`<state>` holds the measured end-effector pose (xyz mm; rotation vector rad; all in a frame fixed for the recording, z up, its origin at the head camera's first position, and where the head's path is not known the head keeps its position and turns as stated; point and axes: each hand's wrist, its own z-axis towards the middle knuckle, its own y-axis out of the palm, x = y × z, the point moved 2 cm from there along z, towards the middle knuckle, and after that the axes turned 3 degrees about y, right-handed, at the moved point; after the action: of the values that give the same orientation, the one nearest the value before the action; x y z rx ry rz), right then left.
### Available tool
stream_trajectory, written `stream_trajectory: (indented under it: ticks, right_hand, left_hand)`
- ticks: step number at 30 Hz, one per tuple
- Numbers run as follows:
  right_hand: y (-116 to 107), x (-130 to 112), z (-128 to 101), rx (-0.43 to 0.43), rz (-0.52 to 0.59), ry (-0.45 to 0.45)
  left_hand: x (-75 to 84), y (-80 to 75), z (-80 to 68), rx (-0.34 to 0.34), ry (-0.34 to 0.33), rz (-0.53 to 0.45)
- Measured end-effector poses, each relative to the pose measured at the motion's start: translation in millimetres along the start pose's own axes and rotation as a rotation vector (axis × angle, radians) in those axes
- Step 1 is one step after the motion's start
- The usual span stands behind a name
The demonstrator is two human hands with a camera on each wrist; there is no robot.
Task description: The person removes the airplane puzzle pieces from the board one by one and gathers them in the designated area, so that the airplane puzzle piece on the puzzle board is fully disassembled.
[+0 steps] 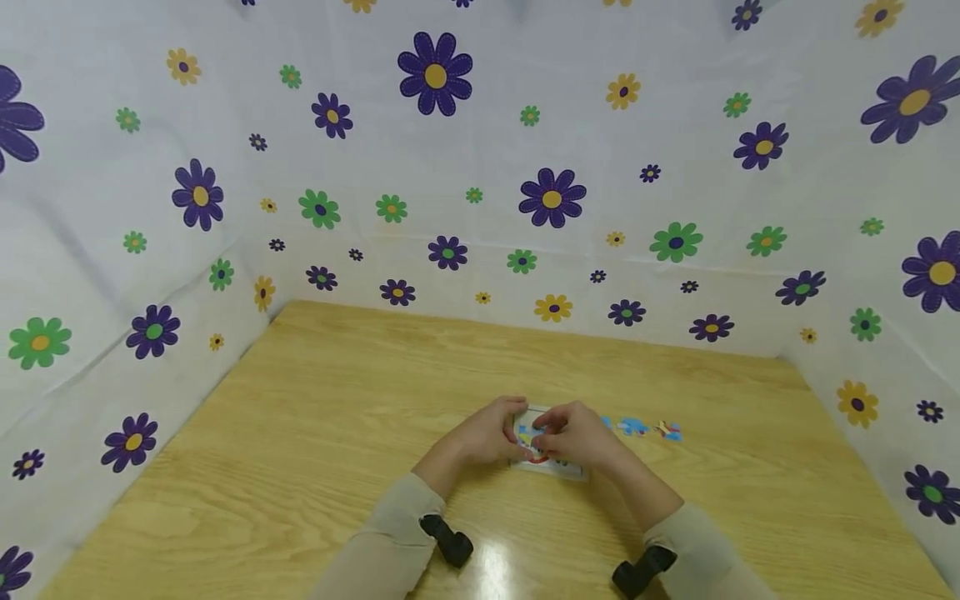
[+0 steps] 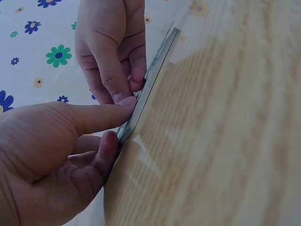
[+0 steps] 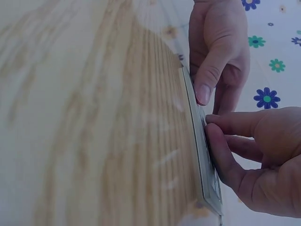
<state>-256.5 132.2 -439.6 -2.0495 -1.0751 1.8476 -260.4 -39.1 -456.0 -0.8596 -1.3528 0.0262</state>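
Observation:
A small jigsaw puzzle board [image 1: 562, 472] with a pale frame lies flat on the table, blue, yellow and red picture parts showing between the hands. My left hand [image 1: 491, 432] holds its left side, the thumb [image 2: 106, 115] resting on the frame and the other fingers about the edge. Over the middle of the board, my right hand [image 1: 581, 433] pinches a puzzle piece against the surface with thumb and forefinger [image 3: 235, 123]; the fingertips hide most of that piece. Loose puzzle pieces, one mostly blue [image 1: 632, 427] and one with red and yellow [image 1: 667, 430], lie right of the board.
The wood-grain table [image 1: 360, 375] has a glossy top that reflects light near its front. A white cloth [image 1: 480, 150] with purple, green and yellow flowers encloses the back and both sides. Each forearm wears a black wrist camera [image 1: 447, 542].

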Motion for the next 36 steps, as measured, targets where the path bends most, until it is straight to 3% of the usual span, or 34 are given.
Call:
stream_trajectory:
  ticks: [4, 11, 19, 26, 36]
  right_hand:
    - [1, -3, 2, 0.02, -0.081, 0.004]
    - [3, -4, -2, 0.02, -0.09, 0.009]
    - [-2, -4, -7, -0.045, 0.184, -0.003]
    - [-12, 8, -10, -0.103, 0.414, 0.051]
    - [-38, 32, -23, 0.032, 0.379, 0.083]
  left_hand:
    - [1.6, -0.9, 1.4, -0.002, 0.008, 0.005]
    - [2.0, 2.4, 0.5, -0.007, 0.023, -0.01]
    - [1.6, 2.0, 2.1, -0.003, 0.01, -0.004]
    - [2.2, 0.8, 2.4, 0.013, 0.001, 0.006]
    - [4.6, 1.1, 1.9, 0.011, -0.014, 0.036]
